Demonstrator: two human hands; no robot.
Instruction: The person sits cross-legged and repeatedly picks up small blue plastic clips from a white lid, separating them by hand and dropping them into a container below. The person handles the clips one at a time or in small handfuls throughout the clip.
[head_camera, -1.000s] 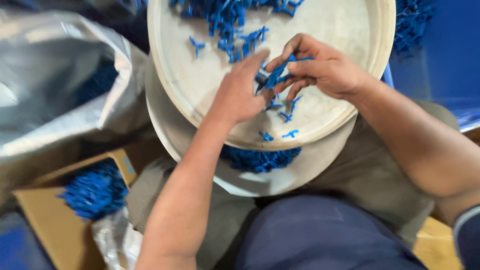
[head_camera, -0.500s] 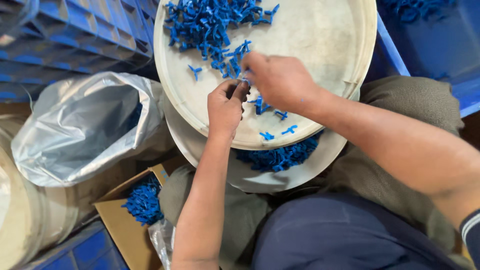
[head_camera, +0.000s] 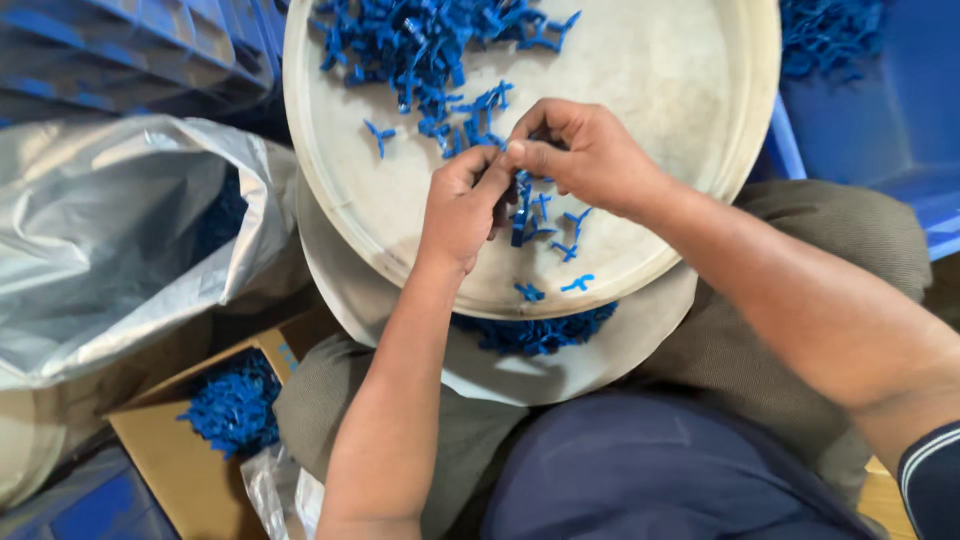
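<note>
Trays fill most of the view: a round pale tray (head_camera: 700, 130) rests on the person's lap over a second tray (head_camera: 620, 350) that holds more blue plastic pieces. To the left stand a silver foil bag (head_camera: 110, 250), open, and a cardboard box (head_camera: 170, 450) with blue pieces inside. A heap of blue pieces (head_camera: 420, 50) lies at the upper tray's far side, a few loose ones near its front edge. The left hand (head_camera: 460, 210) and right hand (head_camera: 585, 155) meet at the tray's middle, fingertips pressed together, pinching a small blue piece (head_camera: 520, 190) between them. Sorting or separating seems in hand; the next move likely calls for a fine pull apart without dropping either part.
</note>
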